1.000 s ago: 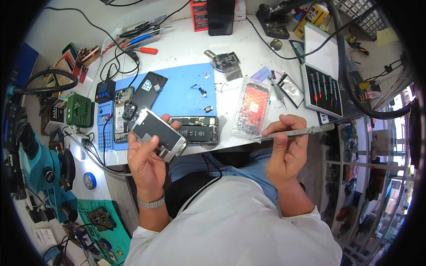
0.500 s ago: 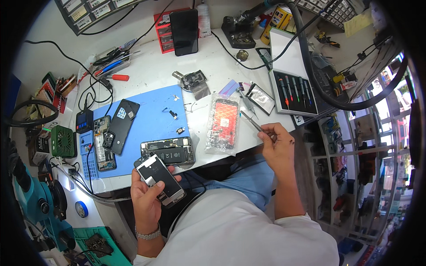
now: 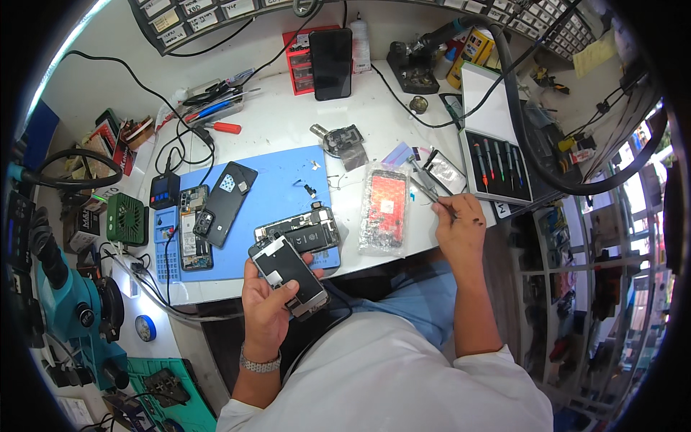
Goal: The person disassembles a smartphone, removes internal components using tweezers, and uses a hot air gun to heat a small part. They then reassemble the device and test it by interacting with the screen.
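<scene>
My left hand (image 3: 265, 302) is closed on a phone screen assembly (image 3: 296, 270), its dark back with silver and white patches facing up and the thumb pressed on it. Just beyond it an opened phone (image 3: 317, 232), battery exposed, lies on the blue mat (image 3: 277, 169); the held screen overlaps its near edge from my viewpoint. Over the table's right front, my right hand (image 3: 462, 229) pinches metal tweezers (image 3: 426, 191), tips pointing away to the left. Between the hands lies a bubble-wrapped red phone part (image 3: 384, 209). A silver pouch (image 3: 445, 173) sits beyond the tweezers.
On the mat's left are a dark phone back cover (image 3: 229, 194) and another opened phone (image 3: 193, 241). A screwdriver case (image 3: 497, 169) stands open at right. A phone (image 3: 331, 65) leans on red drawers at the back. A teal microscope (image 3: 68, 302) is at left.
The whole view has shifted, so the bench appears farther right. My left hand keeps the screen assembly, and my right hand keeps the tweezers, now nearer the silver pouch.
</scene>
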